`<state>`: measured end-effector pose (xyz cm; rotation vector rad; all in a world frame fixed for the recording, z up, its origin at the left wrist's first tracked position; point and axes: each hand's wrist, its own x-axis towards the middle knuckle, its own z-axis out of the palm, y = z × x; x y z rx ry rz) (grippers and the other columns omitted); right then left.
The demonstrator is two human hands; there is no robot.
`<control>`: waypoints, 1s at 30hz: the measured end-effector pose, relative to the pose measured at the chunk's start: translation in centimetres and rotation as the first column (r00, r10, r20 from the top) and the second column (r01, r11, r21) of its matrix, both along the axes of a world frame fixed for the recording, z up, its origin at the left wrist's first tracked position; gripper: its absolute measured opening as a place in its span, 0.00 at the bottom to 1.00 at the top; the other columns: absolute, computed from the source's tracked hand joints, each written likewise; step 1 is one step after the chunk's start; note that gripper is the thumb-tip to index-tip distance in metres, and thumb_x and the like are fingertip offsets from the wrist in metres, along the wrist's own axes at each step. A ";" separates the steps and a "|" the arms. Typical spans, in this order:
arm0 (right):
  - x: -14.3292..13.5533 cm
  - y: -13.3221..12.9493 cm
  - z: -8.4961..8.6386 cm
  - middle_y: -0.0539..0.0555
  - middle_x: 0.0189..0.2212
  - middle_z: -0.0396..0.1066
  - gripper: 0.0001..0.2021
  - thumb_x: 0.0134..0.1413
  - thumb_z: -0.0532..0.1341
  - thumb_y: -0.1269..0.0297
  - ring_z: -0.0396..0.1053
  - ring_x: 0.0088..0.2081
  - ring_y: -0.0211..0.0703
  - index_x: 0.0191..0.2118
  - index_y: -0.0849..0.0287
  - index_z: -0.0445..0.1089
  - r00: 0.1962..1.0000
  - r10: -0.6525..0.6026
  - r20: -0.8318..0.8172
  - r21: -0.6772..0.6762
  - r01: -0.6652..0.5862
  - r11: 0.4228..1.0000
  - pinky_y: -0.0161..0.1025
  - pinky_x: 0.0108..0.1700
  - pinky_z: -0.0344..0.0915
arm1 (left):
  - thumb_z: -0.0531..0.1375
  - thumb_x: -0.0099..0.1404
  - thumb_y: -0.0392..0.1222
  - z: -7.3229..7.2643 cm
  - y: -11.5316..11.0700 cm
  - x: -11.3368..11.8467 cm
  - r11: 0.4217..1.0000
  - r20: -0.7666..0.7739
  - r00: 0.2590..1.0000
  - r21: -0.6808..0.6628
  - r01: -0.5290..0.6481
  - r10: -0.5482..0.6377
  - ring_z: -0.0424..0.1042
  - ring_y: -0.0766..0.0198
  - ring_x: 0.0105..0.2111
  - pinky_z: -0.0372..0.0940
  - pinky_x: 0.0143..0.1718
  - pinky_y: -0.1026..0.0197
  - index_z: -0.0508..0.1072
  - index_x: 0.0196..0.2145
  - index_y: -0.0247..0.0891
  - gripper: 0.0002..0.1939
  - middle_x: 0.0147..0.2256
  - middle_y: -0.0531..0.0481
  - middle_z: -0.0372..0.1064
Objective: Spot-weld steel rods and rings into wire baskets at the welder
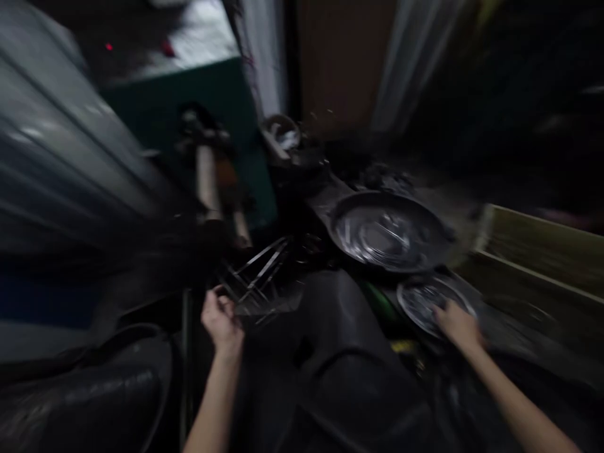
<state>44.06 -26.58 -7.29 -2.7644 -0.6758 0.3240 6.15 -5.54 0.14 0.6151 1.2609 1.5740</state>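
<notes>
Ribbed grey sheeting [66,138] stands beside a dark green panel [153,107].

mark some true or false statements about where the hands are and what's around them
1. The left hand is bare. True.
2. The right hand is at the small round dish. True.
3. The thin metal rods are nearer the right hand than the left hand. False: they are beside the left hand.
4. The large round pan is nearer the person than the small round dish. False: it lies farther away.
5. The green panel is in the left half of the picture. True.
</notes>
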 end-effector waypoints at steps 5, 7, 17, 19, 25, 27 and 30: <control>-0.3 2.6 2.1 0.69 0.26 0.70 0.03 0.44 0.58 0.62 0.70 0.38 0.62 0.23 0.50 0.63 0.973 -0.137 -0.184 0.191 0.172 0.966 0.51 0.36 0.64 | 0.57 0.58 0.56 -1.2 1.5 -1.2 0.995 -0.008 0.999 0.095 -0.040 0.041 0.42 0.78 0.11 0.36 0.14 0.71 0.69 0.33 0.33 0.20 0.13 0.64 0.45; -3.5 5.1 3.7 0.64 0.30 0.72 0.03 0.39 0.61 0.62 0.71 0.39 0.58 0.25 0.52 0.66 0.936 -0.002 -0.352 0.419 0.159 0.894 0.49 0.39 0.65 | 0.57 0.59 0.56 -1.2 1.4 -1.8 0.989 -0.004 0.998 0.135 -0.063 0.064 0.42 0.78 0.12 0.36 0.14 0.72 0.70 0.34 0.32 0.20 0.13 0.63 0.44; -22.8 20.7 8.0 0.50 0.20 0.69 0.17 0.26 0.74 0.59 0.66 0.22 0.34 0.25 0.63 0.72 0.361 0.590 -0.722 0.692 0.362 0.625 0.27 0.21 0.63 | 0.59 0.57 0.56 -2.1 1.2 -3.6 0.991 0.095 0.993 0.108 -0.083 0.073 0.41 0.78 0.14 0.37 0.14 0.72 0.71 0.36 0.33 0.21 0.16 0.62 0.43; -24.2 21.9 8.6 0.50 0.20 0.69 0.18 0.25 0.75 0.60 0.66 0.23 0.32 0.25 0.63 0.73 0.287 0.599 -0.748 0.659 0.430 0.617 0.26 0.20 0.61 | 0.59 0.57 0.57 -2.4 1.4 -4.1 0.990 0.098 0.992 0.110 -0.092 0.082 0.41 0.78 0.14 0.37 0.14 0.73 0.71 0.35 0.33 0.21 0.15 0.63 0.43; -25.9 22.3 9.5 0.50 0.23 0.70 0.19 0.23 0.76 0.62 0.67 0.25 0.31 0.26 0.64 0.73 0.200 0.595 -0.779 0.606 0.488 0.629 0.24 0.22 0.61 | 0.58 0.57 0.59 -3.3 2.1 -5.1 0.992 0.026 0.996 0.094 -0.089 0.087 0.44 0.77 0.14 0.40 0.15 0.74 0.70 0.33 0.34 0.23 0.15 0.62 0.44; -25.9 22.3 9.4 0.50 0.23 0.70 0.19 0.22 0.76 0.62 0.67 0.25 0.32 0.26 0.64 0.73 0.196 0.580 -0.791 0.591 0.491 0.640 0.24 0.22 0.61 | 0.58 0.57 0.59 -3.5 2.2 -5.1 0.993 0.021 0.996 0.086 -0.086 0.085 0.44 0.77 0.14 0.41 0.15 0.74 0.70 0.33 0.34 0.23 0.15 0.62 0.44; -25.8 22.4 9.3 0.49 0.23 0.70 0.19 0.21 0.76 0.63 0.68 0.25 0.31 0.26 0.63 0.73 0.184 0.554 -0.812 0.562 0.500 0.659 0.23 0.22 0.61 | 0.57 0.58 0.59 -3.7 2.4 -5.0 0.995 0.005 0.997 0.073 -0.072 0.072 0.45 0.77 0.14 0.41 0.15 0.73 0.70 0.34 0.34 0.22 0.15 0.62 0.44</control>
